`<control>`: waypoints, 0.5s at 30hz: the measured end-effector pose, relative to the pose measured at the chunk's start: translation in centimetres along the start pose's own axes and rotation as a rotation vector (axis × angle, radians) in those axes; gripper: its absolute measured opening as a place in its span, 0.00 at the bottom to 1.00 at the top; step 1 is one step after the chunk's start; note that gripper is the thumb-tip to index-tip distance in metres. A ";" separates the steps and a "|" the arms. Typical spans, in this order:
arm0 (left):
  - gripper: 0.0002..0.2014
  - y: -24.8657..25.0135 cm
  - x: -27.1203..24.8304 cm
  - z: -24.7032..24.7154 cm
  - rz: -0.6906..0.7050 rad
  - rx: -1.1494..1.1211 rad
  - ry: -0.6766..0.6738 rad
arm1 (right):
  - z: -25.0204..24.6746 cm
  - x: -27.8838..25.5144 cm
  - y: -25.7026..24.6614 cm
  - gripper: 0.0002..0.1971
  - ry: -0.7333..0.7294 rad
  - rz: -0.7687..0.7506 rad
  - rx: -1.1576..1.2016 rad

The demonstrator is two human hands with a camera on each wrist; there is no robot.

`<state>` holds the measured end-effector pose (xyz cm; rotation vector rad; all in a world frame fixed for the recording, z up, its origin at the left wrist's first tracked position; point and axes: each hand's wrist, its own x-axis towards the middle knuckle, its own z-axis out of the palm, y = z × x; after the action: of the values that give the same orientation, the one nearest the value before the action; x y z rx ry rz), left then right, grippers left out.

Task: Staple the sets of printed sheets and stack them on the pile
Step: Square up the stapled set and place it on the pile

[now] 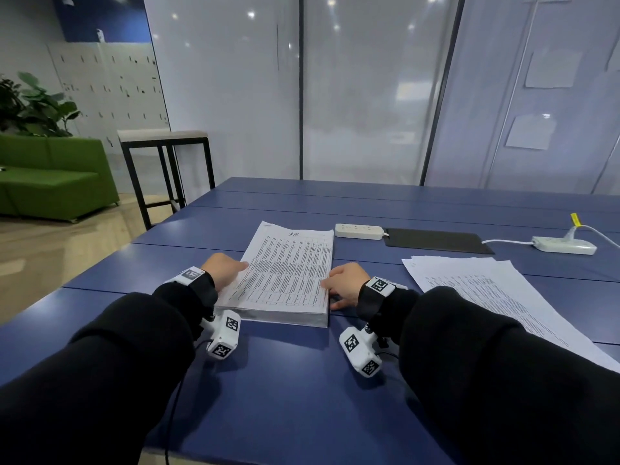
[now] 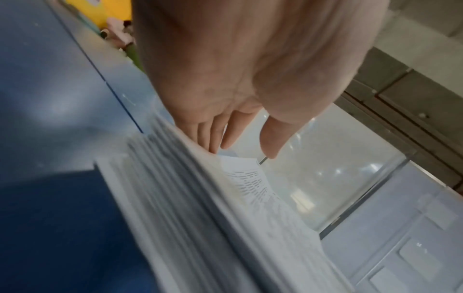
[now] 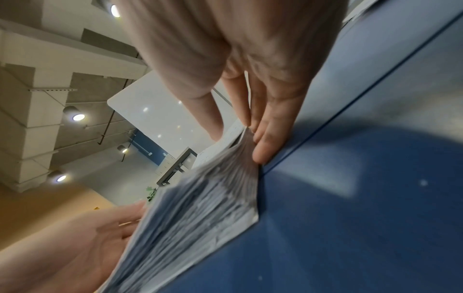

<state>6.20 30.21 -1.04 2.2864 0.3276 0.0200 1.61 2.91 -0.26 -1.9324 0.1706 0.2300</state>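
On the blue table [image 1: 302, 380] I flank the thick paper stack [image 1: 288, 280] — left hand [image 1: 223, 268] and right hand [image 1: 345, 285] apart, straight fingers against opposite edges. I'd press evenly and gently inward — squaring the sheets without buckling them.

- A long blue table [image 1: 302, 391] made of several boards with seams between them fills the near part of the room.
- Behind it stand tall frosted glass panels [image 1: 359, 95] in dark frames, with ceiling lights reflected in them as pale spots.
- A few paper sheets [image 1: 530, 132] are stuck on the right-hand panel.
- To the left sits a green sofa [image 1: 50, 176], with a leafy plant [image 1: 33, 105] behind it.
- A high table with black legs [image 1: 164, 156] stands on the light wooden floor [image 1: 40, 250].
- White lockers [image 1: 110, 82] line the far left wall, below a dark blue wall section [image 1: 100, 15].
- Round ceiling lamps [image 3: 79, 117] hang from a bare concrete ceiling.
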 end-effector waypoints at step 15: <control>0.16 -0.6 0.7 0.3 -0.086 -0.240 -0.078 | 0.2 0.6 0.3 0.14 0.065 -0.020 -0.119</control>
<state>6.78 30.57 -1.75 2.0285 0.3625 -0.0702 2.11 3.01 -0.80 -2.0607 0.1839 0.1667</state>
